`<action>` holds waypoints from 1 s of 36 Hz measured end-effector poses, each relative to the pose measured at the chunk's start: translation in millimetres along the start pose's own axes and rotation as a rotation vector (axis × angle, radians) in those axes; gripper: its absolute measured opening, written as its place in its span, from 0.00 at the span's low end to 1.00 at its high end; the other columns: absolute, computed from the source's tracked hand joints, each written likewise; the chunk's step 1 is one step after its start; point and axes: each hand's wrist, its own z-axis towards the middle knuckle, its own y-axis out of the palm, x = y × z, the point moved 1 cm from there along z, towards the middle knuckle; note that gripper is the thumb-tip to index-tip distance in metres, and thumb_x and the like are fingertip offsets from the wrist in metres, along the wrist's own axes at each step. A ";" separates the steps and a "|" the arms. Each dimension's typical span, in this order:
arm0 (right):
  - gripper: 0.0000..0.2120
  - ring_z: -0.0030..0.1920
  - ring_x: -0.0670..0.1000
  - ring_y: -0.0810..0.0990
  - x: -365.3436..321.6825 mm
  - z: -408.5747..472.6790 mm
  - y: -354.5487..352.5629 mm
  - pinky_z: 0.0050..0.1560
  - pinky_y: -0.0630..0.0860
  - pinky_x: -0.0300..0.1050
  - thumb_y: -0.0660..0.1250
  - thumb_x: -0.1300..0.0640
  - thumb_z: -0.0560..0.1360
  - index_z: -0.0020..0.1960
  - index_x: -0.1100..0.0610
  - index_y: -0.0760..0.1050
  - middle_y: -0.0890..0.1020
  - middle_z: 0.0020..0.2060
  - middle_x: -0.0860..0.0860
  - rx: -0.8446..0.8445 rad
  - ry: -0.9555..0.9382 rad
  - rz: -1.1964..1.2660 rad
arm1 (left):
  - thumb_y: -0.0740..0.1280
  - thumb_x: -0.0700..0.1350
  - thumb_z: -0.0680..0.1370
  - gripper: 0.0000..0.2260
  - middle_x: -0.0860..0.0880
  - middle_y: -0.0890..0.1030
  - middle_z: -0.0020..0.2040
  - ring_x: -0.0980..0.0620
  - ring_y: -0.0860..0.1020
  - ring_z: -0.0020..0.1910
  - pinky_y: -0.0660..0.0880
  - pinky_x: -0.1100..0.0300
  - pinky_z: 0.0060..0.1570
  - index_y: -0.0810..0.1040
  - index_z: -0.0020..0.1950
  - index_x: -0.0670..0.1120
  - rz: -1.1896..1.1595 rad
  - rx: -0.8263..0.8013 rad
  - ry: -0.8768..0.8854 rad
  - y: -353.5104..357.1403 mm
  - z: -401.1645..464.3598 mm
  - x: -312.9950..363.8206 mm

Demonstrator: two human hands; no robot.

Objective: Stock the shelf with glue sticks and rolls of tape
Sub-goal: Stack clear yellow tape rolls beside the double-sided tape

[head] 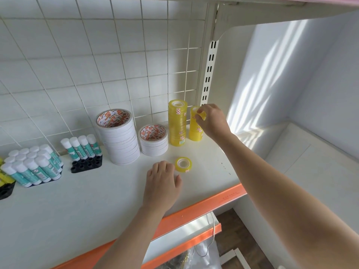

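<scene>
**Yellow tape going onto the short stack**

The right hand [210, 121] is pinching a yellow tape roll [202, 114] at the top of the shorter yellow stack [195, 131], beside the taller yellow stack [177, 123]. The left hand [162, 183] is resting on the shelf [77, 191], fingers loosely spread and holding nothing, just beside a loose yellow roll [183, 164]. Glue sticks [81, 146] are standing at the left.

White wire grid [116, 61], slotted upright [209, 68].
</scene>
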 end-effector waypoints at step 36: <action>0.12 0.39 0.51 0.75 1.2 7.6 -4.3 0.35 0.67 0.39 0.69 0.54 0.75 0.55 0.58 0.77 0.80 0.49 0.55 -0.060 0.175 0.136 | 0.69 0.47 0.69 0.07 0.49 0.76 0.42 0.46 0.74 0.43 0.73 0.51 0.40 0.74 0.42 0.47 -0.005 0.015 -0.002 2.1 0.3 -0.2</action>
